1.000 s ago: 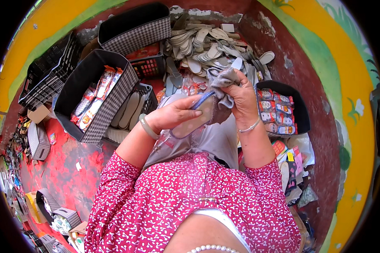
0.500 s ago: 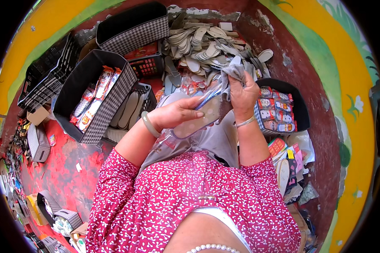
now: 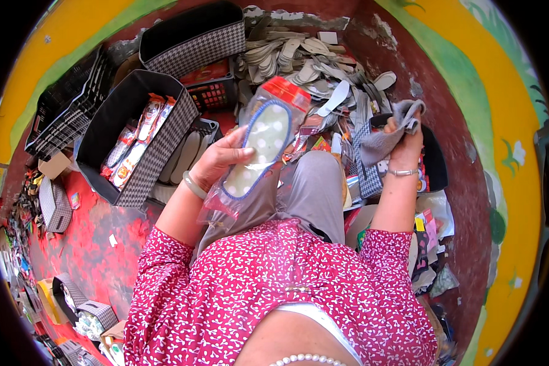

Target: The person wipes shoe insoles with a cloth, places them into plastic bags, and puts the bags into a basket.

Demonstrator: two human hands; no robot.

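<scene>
My left hand [image 3: 218, 160] grips the side of a clear bag with a red top strip, thumb across its front. Inside the bag lies a pale green insole [image 3: 267, 133] with white dots and a blue edge, tilted up above my left knee. Off to the right, my right hand [image 3: 407, 151] is closed on a crumpled grey cloth [image 3: 379, 145], part of which hangs over its left side. Behind that hand stands a houndstooth fabric bin [image 3: 436, 149], its packets partly hidden by the hand and cloth.
A heap of loose pale insoles [image 3: 308, 70] lies ahead against the wall. At left, a houndstooth bin [image 3: 94, 143] holds red and white packets, near black plastic crates [image 3: 67, 107]. Another houndstooth bin [image 3: 195, 46] stands behind. Packages and scraps [image 3: 430, 244] lie at my right.
My right hand and the grey cloth have moved away from the bagged insole, toward the right-hand bin. My left hand has turned the bag upright, its dotted face and red top now showing.
</scene>
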